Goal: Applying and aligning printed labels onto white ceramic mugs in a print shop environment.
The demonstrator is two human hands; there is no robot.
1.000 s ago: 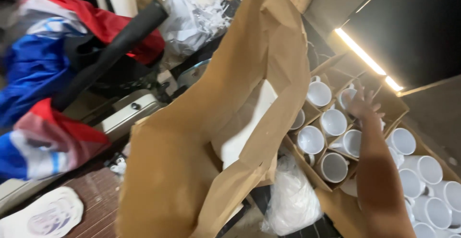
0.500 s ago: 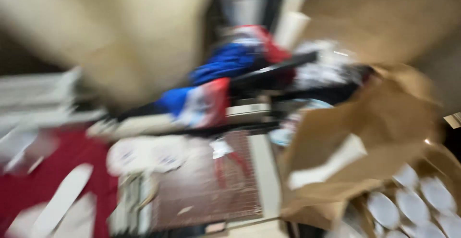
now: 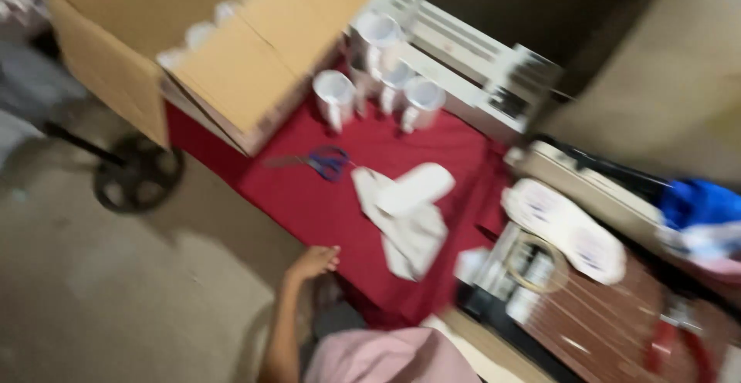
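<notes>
My left hand (image 3: 314, 262) hangs low by the near edge of a table covered in red cloth (image 3: 324, 198). It looks empty, with the fingers loosely spread, though the frame is blurred. My right hand is out of sight. On the cloth lie blue-handled scissors (image 3: 324, 160) and a heap of white sheets (image 3: 405, 213). Farther back stand three white mugs (image 3: 333, 96) next to a big open cardboard box (image 3: 208, 51).
A white slatted rack (image 3: 471, 59) runs behind the mugs. To the right is a dark press-like machine with a brown plate (image 3: 610, 313) and white printed pieces (image 3: 563, 228). Blue and red fabric (image 3: 702, 213) lies far right. A black wheel (image 3: 139, 174) sits on the grey floor at left.
The view has swung sharply left, away from the carton of white mugs and the brown paper. My right hand, which reached over those mugs, has left the picture; my left hand now shows.
</notes>
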